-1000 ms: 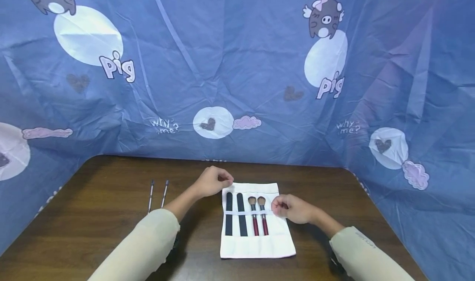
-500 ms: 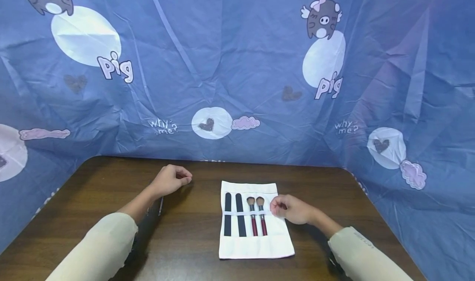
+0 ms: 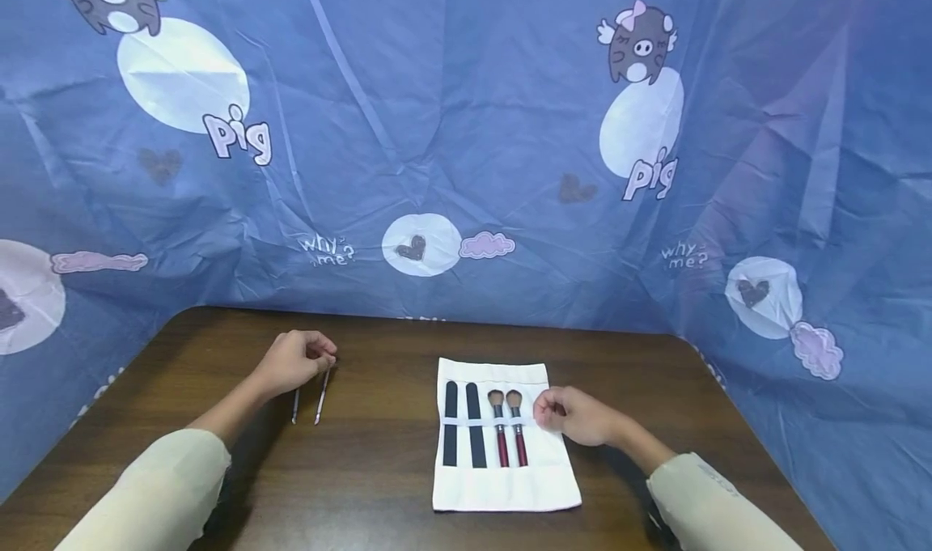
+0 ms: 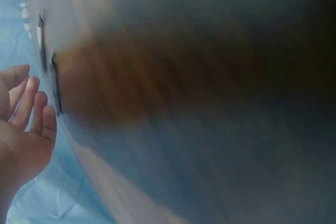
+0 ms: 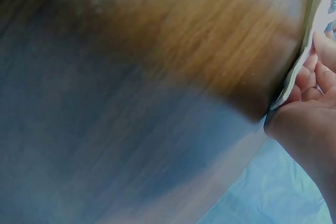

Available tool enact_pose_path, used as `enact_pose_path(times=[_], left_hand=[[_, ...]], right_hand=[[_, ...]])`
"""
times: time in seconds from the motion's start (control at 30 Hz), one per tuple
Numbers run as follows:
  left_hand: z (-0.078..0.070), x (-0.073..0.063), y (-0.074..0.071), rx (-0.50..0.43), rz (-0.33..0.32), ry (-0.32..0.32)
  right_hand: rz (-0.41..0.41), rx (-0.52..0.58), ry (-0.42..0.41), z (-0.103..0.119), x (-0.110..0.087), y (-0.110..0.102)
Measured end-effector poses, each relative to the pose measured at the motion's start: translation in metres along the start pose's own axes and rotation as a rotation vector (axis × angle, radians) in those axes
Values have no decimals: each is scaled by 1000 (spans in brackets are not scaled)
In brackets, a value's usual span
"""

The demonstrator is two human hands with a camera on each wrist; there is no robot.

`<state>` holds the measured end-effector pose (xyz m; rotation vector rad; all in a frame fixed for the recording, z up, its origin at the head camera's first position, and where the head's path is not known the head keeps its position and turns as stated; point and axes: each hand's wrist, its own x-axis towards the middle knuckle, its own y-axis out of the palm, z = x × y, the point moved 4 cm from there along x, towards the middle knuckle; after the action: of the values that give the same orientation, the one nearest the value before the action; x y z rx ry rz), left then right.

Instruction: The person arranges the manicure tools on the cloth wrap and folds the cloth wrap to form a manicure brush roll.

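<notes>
My left hand (image 3: 294,363) reaches over two thin silvery sticks, with its fingertips near the top of the right stick (image 3: 323,396). It partly hides the left stick (image 3: 295,405). In the left wrist view, its fingers are loosely bent and thumb and fingers stand apart. A white fabric roll (image 3: 506,490) lies unfolded at centre right. Under its band sit two flat black strips (image 3: 476,438) with rounded tops and two red-handled makeup brushes (image 3: 519,434). Curled fingers of my right hand (image 3: 578,415) rest at the roll's right edge by the band's end; whether they pinch anything is hidden.
The brown wooden table (image 3: 379,470) has rounded far corners. Behind it hangs a blue curtain (image 3: 495,146) printed with pigs, hearts and clouds.
My left hand has moved left from the roll's top left corner to the two sticks. My right hand has kept its place at the roll's edge.
</notes>
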<state>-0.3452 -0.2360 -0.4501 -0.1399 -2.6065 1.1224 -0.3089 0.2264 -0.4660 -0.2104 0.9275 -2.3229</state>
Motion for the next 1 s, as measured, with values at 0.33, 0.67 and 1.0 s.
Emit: enact_pose_path(times=[0.33,0.67,1.0], left_hand=[[7,-4,3,71,15,-10],[-8,-2,16,45,4,12],[-18,-2,21,62,-17,1]], right_hand=[[-9,15,-9,1,-1,0],[-1,-6,-7,0,0,0],[1,10,0,0,0,0]])
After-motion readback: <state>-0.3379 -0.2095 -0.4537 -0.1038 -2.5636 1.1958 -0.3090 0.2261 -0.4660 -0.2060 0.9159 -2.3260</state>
